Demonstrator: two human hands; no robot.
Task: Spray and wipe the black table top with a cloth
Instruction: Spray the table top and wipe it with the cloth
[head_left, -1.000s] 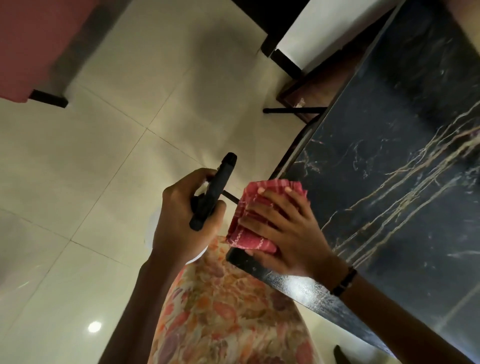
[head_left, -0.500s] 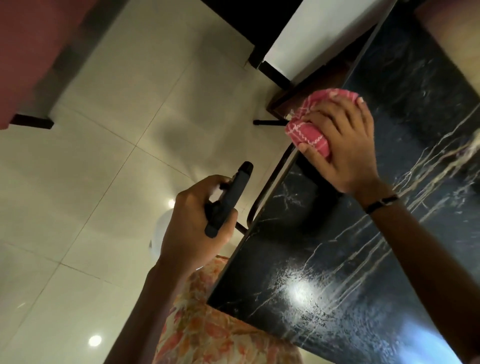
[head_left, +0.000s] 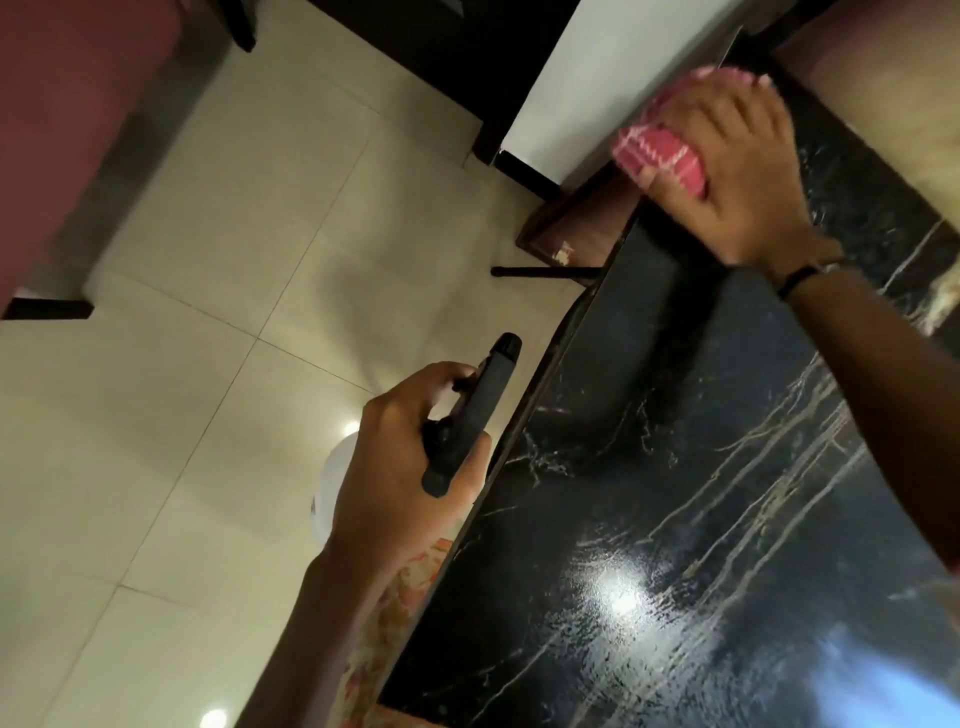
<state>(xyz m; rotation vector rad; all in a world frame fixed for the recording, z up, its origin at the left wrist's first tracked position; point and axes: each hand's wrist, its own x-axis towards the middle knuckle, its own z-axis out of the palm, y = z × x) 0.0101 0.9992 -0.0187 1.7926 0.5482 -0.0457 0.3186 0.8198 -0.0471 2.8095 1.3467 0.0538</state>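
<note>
The black marble-patterned table top (head_left: 691, 519) fills the right side, shiny with a light glare near its middle. My right hand (head_left: 727, 176) presses a folded red checked cloth (head_left: 657, 156) onto the table's far left edge, fingers spread over it and thumb under its side. My left hand (head_left: 400, 467) grips a spray bottle by its black trigger head (head_left: 470, 415), held off the table's left edge above the floor. The white bottle body (head_left: 332, 483) shows partly behind the hand.
Cream floor tiles (head_left: 218, 395) spread to the left. A maroon seat (head_left: 67, 119) on dark legs stands at upper left. A white panel (head_left: 613, 73) and a brown low shelf (head_left: 576, 228) sit beyond the table's far edge. My floral clothing (head_left: 405, 613) touches the near edge.
My right hand has slid the cloth away from me along the table's left edge, from the near corner to the far end. The left hand kept holding the spray bottle beside the table.
</note>
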